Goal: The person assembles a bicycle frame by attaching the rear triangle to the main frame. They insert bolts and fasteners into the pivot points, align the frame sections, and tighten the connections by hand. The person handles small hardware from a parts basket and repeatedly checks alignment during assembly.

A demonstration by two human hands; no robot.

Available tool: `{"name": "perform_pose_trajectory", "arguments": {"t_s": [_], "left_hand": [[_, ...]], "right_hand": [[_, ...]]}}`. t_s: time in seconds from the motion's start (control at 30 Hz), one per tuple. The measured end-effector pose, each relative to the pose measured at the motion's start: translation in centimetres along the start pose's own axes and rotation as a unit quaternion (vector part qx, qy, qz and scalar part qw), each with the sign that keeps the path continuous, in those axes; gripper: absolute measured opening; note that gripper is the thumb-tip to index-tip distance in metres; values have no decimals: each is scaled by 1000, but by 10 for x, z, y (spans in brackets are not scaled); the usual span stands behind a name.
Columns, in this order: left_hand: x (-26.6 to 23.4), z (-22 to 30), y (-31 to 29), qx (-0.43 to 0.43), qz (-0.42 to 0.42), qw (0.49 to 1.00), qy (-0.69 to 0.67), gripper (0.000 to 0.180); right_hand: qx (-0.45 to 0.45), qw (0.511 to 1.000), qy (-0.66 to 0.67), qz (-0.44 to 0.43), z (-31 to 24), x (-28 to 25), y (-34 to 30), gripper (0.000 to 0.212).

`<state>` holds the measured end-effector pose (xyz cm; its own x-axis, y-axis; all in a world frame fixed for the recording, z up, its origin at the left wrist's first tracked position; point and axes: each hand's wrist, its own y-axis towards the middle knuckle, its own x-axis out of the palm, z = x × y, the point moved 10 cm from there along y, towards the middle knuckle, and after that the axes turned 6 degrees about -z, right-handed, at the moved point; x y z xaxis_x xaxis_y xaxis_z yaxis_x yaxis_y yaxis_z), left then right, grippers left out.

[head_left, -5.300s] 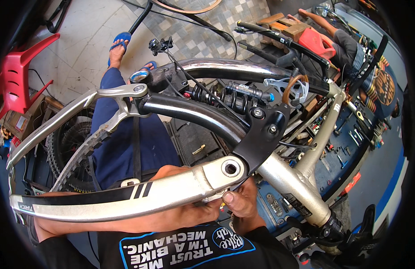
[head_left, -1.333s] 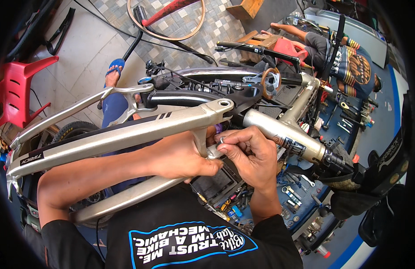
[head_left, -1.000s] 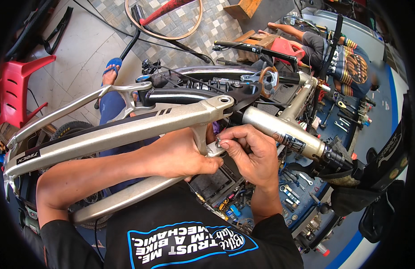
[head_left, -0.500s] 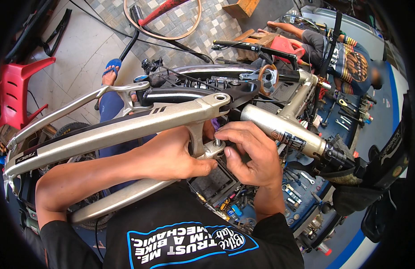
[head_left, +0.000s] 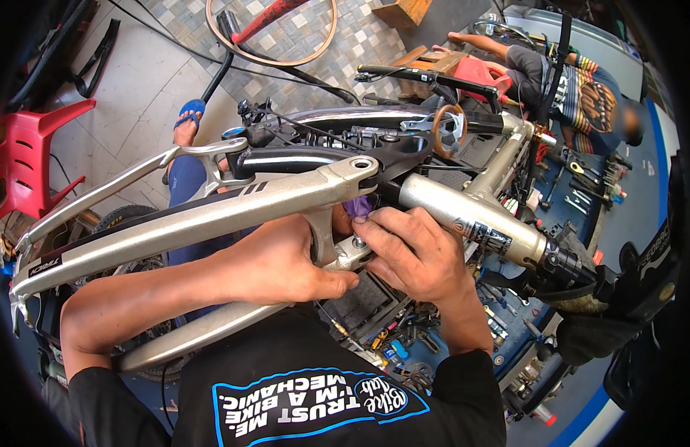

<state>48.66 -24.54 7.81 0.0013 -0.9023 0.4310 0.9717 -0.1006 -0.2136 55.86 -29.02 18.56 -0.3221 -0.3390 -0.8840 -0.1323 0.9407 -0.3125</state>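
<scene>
R hand (head_left: 416,252) has moved in over the lug (head_left: 348,256) since prev. frame, fingers bunched by the bolt (head_left: 358,241); can't tell if pinching. L hand (head_left: 278,257) grips swingarm brace (head_left: 323,229). Bolt sits at lug's fwd end. I'd say seating step; next prob. needs straight push.

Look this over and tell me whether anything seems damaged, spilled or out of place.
Nothing looks spilled or plainly damaged. Two things stand out: the round hole at the near end of the silver rear frame shows no bolt, so it looks unfastened, and loose tools lie scattered at the right.
</scene>
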Motion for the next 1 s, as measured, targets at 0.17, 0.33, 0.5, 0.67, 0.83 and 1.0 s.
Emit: {"name": "perform_pose_trajectory", "arguments": {"t_s": [0.17,0.33,0.5,0.67,0.83,1.0], "left_hand": [[7,-13,-4,-160,-75,984,-9,47],[11,-17,-5,-182,-69,979,-66,44],[13,-17,-7,-205,-70,972,-95,42],[11,-8,-7,-176,-65,978,-94,42],[12,-3,-6,-139,-69,977,-144,46],[13,3,-6,-134,-70,979,-134,46]], "right_hand": [[-38,997,-70,8,-6,4,1,49],[-94,991,-91,24,-12,5,4,51],[-137,980,-126,70,-15,7,0,46],[-148,977,-142,62,-18,6,-1,45],[-99,992,-41,61,-6,5,-2,47],[-92,992,-14,84,-4,1,1,50]]}}
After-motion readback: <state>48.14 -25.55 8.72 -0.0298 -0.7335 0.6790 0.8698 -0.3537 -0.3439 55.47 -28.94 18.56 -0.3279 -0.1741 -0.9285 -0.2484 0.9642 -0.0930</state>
